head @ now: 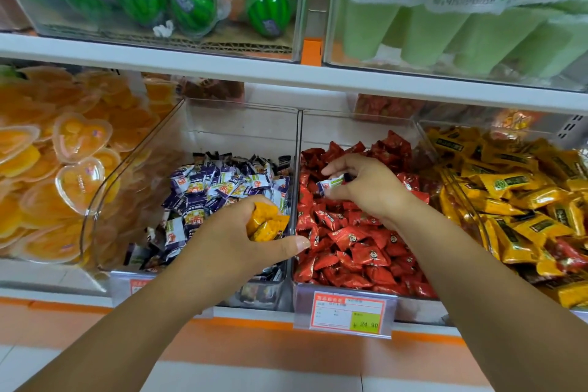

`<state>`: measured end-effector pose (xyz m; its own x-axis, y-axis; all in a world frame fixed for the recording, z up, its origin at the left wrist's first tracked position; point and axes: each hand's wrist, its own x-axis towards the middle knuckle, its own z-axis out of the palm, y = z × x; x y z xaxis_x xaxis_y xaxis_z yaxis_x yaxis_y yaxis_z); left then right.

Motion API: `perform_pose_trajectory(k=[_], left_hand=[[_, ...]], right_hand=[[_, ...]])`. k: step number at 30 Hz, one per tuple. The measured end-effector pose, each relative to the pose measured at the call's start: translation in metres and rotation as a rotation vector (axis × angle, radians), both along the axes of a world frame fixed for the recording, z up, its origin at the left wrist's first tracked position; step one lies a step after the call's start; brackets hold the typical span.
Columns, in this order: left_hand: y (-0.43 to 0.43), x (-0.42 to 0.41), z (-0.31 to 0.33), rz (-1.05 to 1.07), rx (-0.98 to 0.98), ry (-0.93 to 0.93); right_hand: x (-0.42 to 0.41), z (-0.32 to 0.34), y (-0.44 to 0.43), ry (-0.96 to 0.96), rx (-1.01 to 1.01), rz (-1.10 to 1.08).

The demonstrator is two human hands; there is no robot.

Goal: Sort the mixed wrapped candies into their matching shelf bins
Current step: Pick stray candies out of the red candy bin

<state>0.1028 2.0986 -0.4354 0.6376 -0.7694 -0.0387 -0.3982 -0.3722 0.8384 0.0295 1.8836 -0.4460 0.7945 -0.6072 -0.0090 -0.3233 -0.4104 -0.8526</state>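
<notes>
Hands hovered over a row of clear shelf bins, seen from the person's own head. The left hand (235,232) was curled round a small bunch of yellow wrapped candies (265,223), with the thumb stretched out beneath them. It hung above the front of the purple-and-white bin (222,124), close to the divider. The right hand (366,189) pinched one purple-and-white candy (332,184) between thumb and fingertips, just above the heap in the red bin (413,304), where it did not belong. The yellow bin (445,169) stood at the far right, beyond the red one.

Each hand held sweets whose home lay on the other side, so the arms would probably have to cross. That looked like the main risk: one forearm could knock the other and shake a piece loose. The yellow bunch seemed loosely gathered, with wrappers poking past the fingers, so one could slide out into the purple-and-white pile below. The single candy was held only lightly, as far as could be told. It might fall among the red ones and need finding there.
</notes>
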Motion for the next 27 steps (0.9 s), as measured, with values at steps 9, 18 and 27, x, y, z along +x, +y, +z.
perform_pose_trajectory(k=[9, 18, 27], left_hand=[[0.000, -0.001, 0.002, 0.005, -0.017, 0.076], [0.001, -0.001, 0.002, -0.029, -0.026, 0.083], [-0.001, 0.001, 0.001, -0.019, -0.054, 0.097]], right_hand=[[-0.004, 0.029, 0.008, -0.251, -0.162, -0.078], [-0.004, 0.031, -0.009, 0.479, -0.505, -0.001], [0.000, 0.000, 0.023, 0.541, -0.500, 0.335]])
